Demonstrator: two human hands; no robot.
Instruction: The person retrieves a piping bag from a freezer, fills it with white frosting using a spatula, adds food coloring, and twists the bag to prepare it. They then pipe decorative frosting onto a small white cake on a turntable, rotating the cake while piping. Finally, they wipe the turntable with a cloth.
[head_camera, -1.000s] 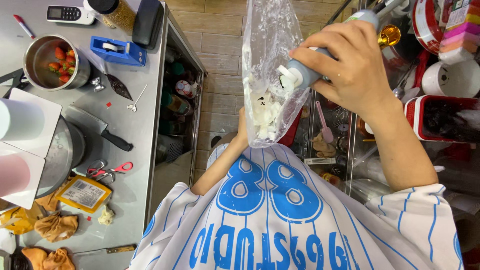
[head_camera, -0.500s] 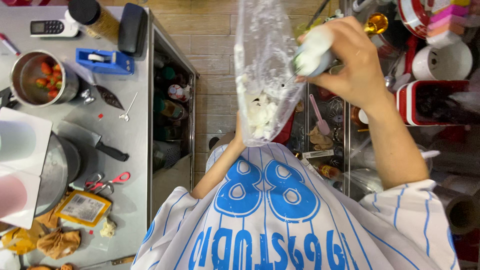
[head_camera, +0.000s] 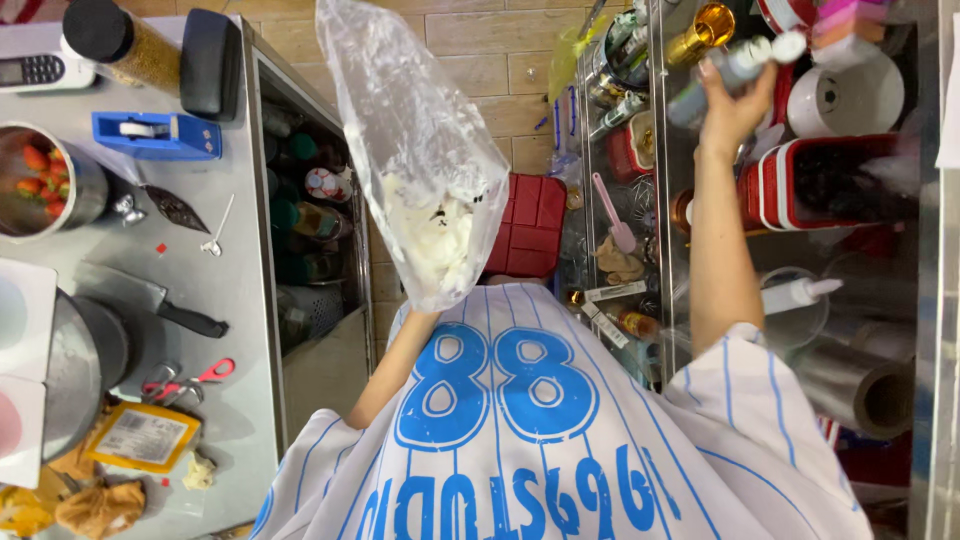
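A clear plastic bag (head_camera: 420, 150) stands open in front of my chest, with a lump of white food (head_camera: 435, 235) at its bottom. My left hand (head_camera: 412, 322) holds the bag from below and is mostly hidden behind it. My right hand (head_camera: 735, 105) is stretched out to the steel shelf rack (head_camera: 660, 210) on the right. It grips a grey squeeze bottle (head_camera: 725, 70) with a white cap, held among the bottles on the rack.
On the left, a steel table (head_camera: 235, 290) carries a blue tape dispenser (head_camera: 155, 135), a metal bowl of red pieces (head_camera: 45, 180), a cleaver (head_camera: 140, 300), scissors (head_camera: 185, 380) and a black-lidded jar (head_camera: 115, 45). A red stool (head_camera: 535, 225) stands on the tiled floor. The rack holds a red container (head_camera: 830, 180) and a foil roll (head_camera: 860, 390).
My right hand has carried the squeeze bottle away from the bag's mouth, rightwards to the shelf rack. The bag stays held up by my left hand.
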